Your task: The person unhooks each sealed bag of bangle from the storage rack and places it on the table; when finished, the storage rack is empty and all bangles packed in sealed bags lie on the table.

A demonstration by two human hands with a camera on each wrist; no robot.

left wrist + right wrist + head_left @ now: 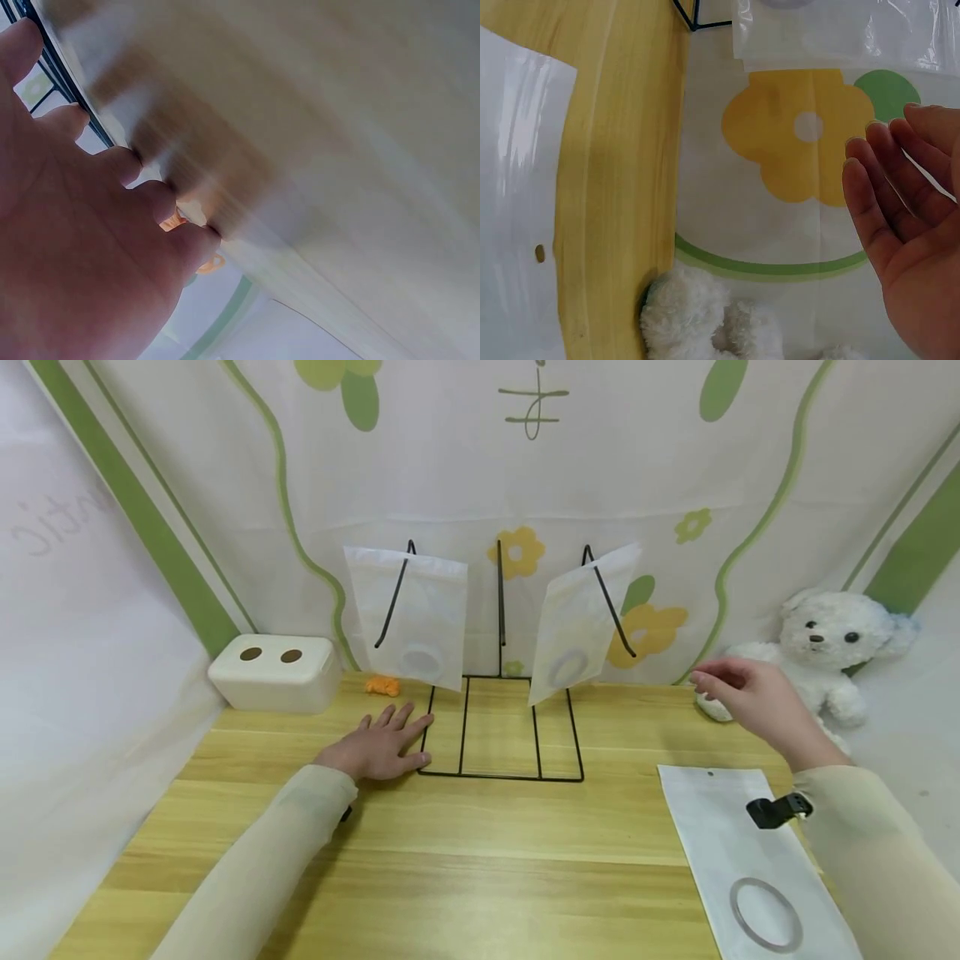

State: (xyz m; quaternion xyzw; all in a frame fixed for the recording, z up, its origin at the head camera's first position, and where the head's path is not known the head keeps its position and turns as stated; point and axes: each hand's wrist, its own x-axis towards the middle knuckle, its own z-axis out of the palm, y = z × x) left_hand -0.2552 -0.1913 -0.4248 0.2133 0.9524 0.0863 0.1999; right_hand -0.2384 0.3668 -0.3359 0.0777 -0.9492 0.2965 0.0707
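Observation:
My left hand (378, 750) lies on the table with fingers spread, its fingertips and thumb at the left side of a black wire rack (500, 777). In the left wrist view the dark rack wire passes by the thumb. Two white translucent bags hang on the rack's outer hooks, a left bag (405, 602) and a right bag (581, 622), each showing a round shape inside. My right hand (761, 697) is raised, fingers loosely bent, with nothing between them in the right wrist view. Below it, a white bag (720, 818) with a clear ring (752, 882) lies flat.
A cream box (273, 685) with two round brown holes stands at the back left. Near it lies a small orange bundle (382, 685). A white plush bear (817, 643) sits at the back right. Behind the rack hangs a flower-patterned cloth (465, 468). The rack's middle hook (501, 593) holds no bag.

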